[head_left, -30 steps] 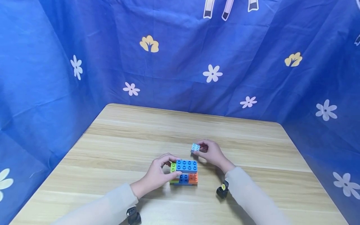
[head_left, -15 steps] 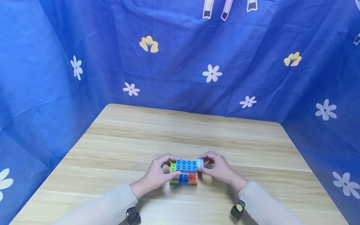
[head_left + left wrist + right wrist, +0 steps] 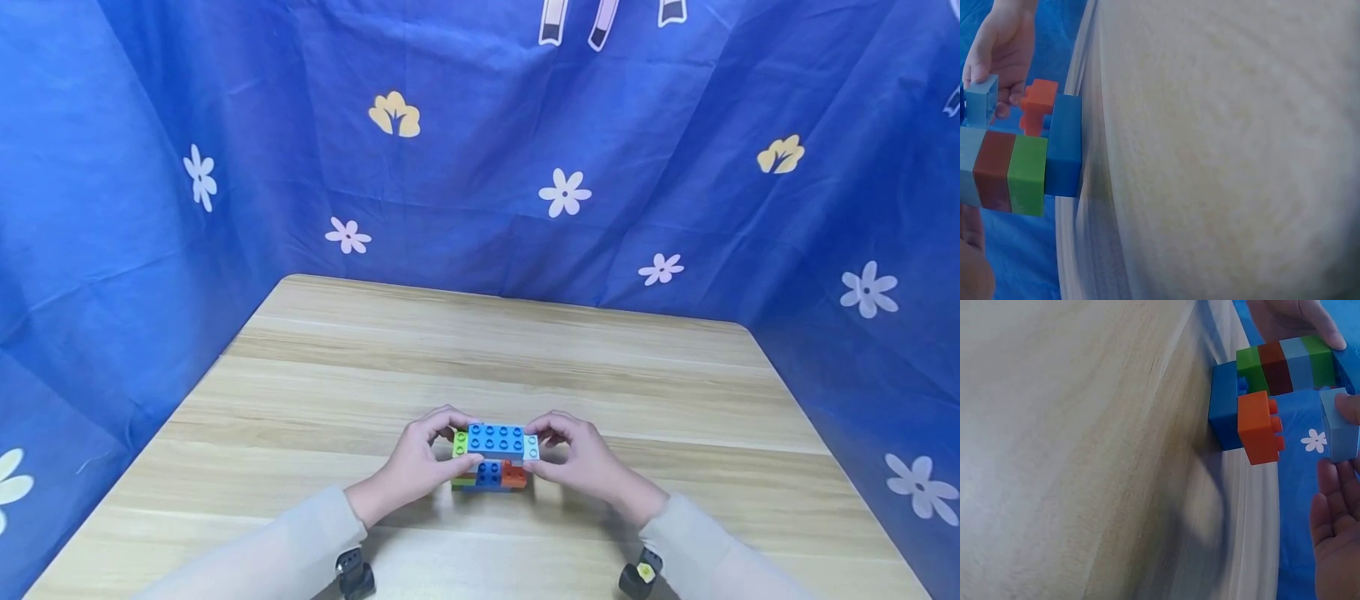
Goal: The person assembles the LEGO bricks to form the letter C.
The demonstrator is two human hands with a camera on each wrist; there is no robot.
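Note:
A toy building-brick structure stands on the table, with a long blue brick point(image 3: 496, 439) across its top. My left hand point(image 3: 418, 458) grips its upper left end, thumb in front and fingers behind. On that side, green, brown point(image 3: 1275, 367) and light blue bricks are stacked on a blue base brick point(image 3: 1065, 147). My right hand point(image 3: 588, 457) pinches a small light blue brick point(image 3: 1340, 428) at the top brick's right end. One row of its studs shows; whether the two are joined, I cannot tell. An orange brick point(image 3: 1257, 428) sits lower down, on the base's right part.
The wooden table point(image 3: 480, 350) has a pale, striped grain. Blue cloth point(image 3: 480, 167) printed with flowers hangs behind it and along both sides. Each wrist carries a small black camera, such as the left one point(image 3: 355, 573).
My right hand has moved toward me with the light blue brick, from behind the structure to the top brick's right end. Half of that brick's studs are now hidden. My left hand has stayed put.

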